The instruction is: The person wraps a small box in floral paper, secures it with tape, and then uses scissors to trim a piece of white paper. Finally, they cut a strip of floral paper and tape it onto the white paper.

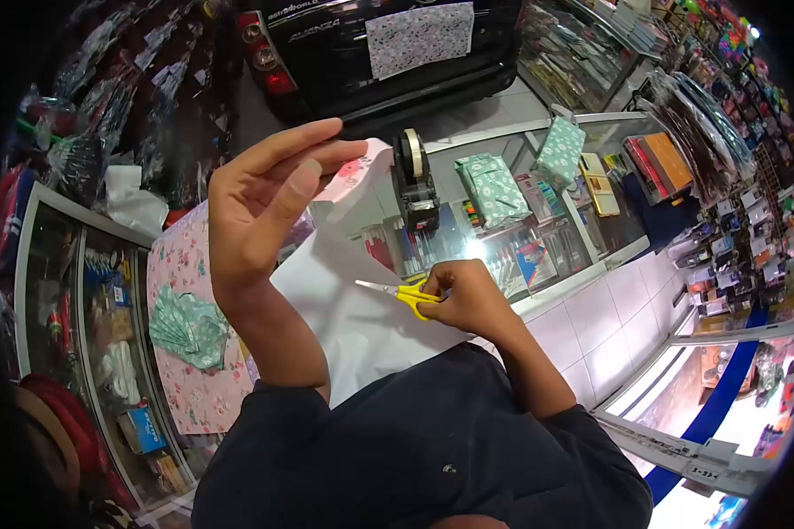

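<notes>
My left hand (269, 198) is raised at the upper left of centre, fingers bent round the folded edge of a pink floral paper (355, 169). The paper's white underside (340, 295) hangs below it towards my lap. In my right hand (468, 300) are yellow-handled scissors (408, 294), their short blades pointing left over the white paper. The blades look nearly closed. Just beyond the paper's raised edge stands a black tape dispenser (416, 189) on the glass counter.
Two green floral packages (494, 189) (559, 152) lie on the glass counter (591, 269). Left, folded green paper (188, 326) rests on pink floral paper (185, 256) over another glass case (40, 291). A black car (326, 70) stands ahead.
</notes>
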`<state>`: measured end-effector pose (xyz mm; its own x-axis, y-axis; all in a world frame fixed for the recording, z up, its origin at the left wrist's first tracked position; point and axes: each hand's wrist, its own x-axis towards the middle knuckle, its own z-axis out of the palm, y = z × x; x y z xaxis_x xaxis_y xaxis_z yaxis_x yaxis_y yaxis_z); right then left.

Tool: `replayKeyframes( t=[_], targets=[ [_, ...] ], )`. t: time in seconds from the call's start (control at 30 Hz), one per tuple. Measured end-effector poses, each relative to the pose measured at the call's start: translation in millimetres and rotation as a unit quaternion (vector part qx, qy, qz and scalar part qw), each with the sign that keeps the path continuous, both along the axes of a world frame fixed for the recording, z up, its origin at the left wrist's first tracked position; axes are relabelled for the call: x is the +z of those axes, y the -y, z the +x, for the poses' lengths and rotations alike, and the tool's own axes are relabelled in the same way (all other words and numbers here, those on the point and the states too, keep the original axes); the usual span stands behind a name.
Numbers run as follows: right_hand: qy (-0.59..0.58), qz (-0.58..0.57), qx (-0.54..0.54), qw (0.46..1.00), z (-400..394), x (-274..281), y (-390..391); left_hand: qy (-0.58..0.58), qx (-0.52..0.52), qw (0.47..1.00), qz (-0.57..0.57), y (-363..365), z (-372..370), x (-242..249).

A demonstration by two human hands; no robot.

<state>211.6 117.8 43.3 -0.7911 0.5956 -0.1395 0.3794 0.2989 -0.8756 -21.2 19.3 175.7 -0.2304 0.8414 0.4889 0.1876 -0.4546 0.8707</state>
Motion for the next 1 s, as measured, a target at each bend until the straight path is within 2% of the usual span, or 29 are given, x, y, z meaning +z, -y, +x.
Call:
replayKeyframes(
  t=[0.1, 0.17, 0.3, 0.37, 0.43, 0.5, 0.57, 0.6, 0.63, 0.73, 0.9, 1.0],
  targets=[
    [-0.025, 0.018, 0.000, 1.000, 14.5, -5.5, -11.5, 0.013, 0.016, 1.000, -0.003, -2.4, 3.7, 3.9],
    [-0.098, 0.009, -0.005, 0.995, 24.4, -6.1, -18.0, 0.023, 0.034, 0.999, 0.021, -3.6, 4.6, 8.7],
    [-0.096, -0.052, -0.035, 0.993, 43.6, -6.0, -30.2, 0.046, 0.026, 0.995, 0.082, -1.6, 3.8, 24.4],
    [-0.115, -0.042, -0.040, 0.992, 51.4, -12.6, -32.0, 0.045, -0.002, 0.993, 0.111, -4.8, -4.3, 25.9],
    [-0.101, -0.136, -0.073, 0.983, 59.3, -14.9, -33.7, -0.044, -0.005, 0.984, 0.173, -11.5, -7.5, 29.0],
    [-0.099, -0.131, -0.082, 0.983, 64.5, -25.3, -35.1, -0.063, -0.016, 0.978, 0.198, -21.6, -6.3, 30.4],
    [-0.127, -0.112, -0.104, 0.980, 67.2, -31.0, -34.5, -0.031, 0.076, 0.977, 0.197, -30.1, -3.7, 31.0],
    [-0.127, -0.113, -0.104, 0.980, 67.4, -37.3, -35.7, 0.025, 0.041, 0.972, 0.231, -37.2, -10.2, 29.4],
    [-0.133, -0.095, -0.105, 0.981, 66.9, -45.7, -38.1, 0.025, 0.042, 0.972, 0.230, -43.0, -16.6, 32.9],
    [-0.126, -0.084, -0.114, 0.982, 67.4, -59.9, -40.4, 0.132, 0.153, 0.949, 0.242, -57.4, -38.5, 49.5],
    [-0.061, -0.117, -0.134, 0.982, 69.2, -75.9, -40.5, 0.168, 0.185, 0.927, 0.279, -68.5, -103.2, 86.0],
    [-0.053, -0.068, -0.134, 0.987, 70.5, -78.4, -40.6, 0.172, 0.301, 0.883, 0.317, -61.9, -114.6, 115.7]
  ],
)
